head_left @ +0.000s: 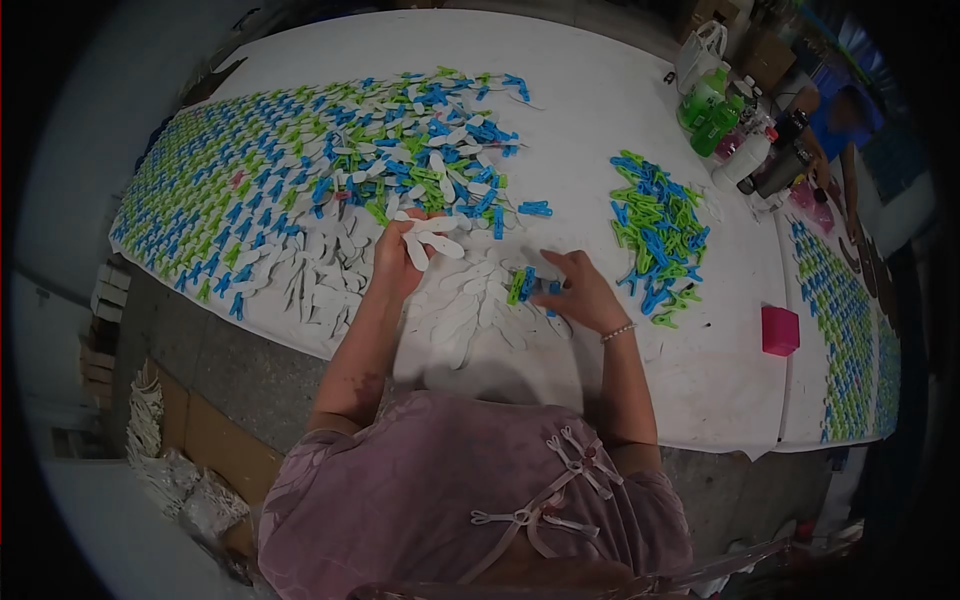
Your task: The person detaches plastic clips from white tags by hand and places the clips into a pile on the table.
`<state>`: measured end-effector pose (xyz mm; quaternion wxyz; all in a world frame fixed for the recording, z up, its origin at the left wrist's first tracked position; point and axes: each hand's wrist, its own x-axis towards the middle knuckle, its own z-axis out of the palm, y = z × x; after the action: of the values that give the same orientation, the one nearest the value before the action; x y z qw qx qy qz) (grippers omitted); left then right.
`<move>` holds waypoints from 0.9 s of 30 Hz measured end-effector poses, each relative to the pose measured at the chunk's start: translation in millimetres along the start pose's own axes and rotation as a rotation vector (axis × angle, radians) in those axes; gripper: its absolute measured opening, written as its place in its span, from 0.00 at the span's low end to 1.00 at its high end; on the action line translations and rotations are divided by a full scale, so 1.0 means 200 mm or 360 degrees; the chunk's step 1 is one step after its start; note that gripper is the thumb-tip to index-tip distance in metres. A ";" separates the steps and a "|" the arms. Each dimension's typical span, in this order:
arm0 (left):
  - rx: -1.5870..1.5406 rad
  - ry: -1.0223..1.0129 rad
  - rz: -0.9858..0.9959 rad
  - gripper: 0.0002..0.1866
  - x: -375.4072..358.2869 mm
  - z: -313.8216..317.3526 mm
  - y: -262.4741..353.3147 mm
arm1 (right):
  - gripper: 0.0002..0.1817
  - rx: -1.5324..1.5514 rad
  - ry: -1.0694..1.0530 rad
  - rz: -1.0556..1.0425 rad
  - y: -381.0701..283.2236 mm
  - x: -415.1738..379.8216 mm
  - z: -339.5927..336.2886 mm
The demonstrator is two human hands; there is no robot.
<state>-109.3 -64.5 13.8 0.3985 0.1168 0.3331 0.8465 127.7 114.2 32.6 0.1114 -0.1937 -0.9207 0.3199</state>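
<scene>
My left hand (pixel 398 262) is closed around several flat white paddle-shaped pieces (pixel 432 238), which fan out from its fingers. A few green and blue plastic clips (pixel 522 285) show at the fingertips of my right hand (pixel 585 295), with the thumb across a blue one. That hand's index finger is raised off the clips. Between and below both hands lies a spread heap of the same white pieces (pixel 470 305). More white pieces (pixel 315 275) are piled left of my left hand.
Beyond my left hand, blue and green clips on white pieces (pixel 260 170) cover the table's left side. A loose clip pile (pixel 655 230) is right of my right hand, near a pink box (pixel 780 330). Bottles (pixel 705 105) stand at the back right, by another person's arm (pixel 850 190).
</scene>
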 end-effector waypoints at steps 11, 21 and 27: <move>-0.0227 -0.0214 -0.0169 0.08 0.01 -0.01 -0.11 | 0.13 -0.0168 0.0315 -0.0250 0.03 0.09 0.25; 0.1500 -0.0321 -0.0252 0.11 -0.05 0.37 -0.21 | 0.09 0.0789 0.0690 -0.0010 0.00 0.08 0.19; 0.1169 -0.0106 0.0032 0.12 0.07 0.32 -0.29 | 0.09 0.1182 0.0627 0.0114 0.04 0.09 0.18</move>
<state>-55.2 2.7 22.9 0.3322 0.2828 0.6004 0.6702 102.3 106.9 1.1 0.3364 -0.2298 -0.6967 0.5905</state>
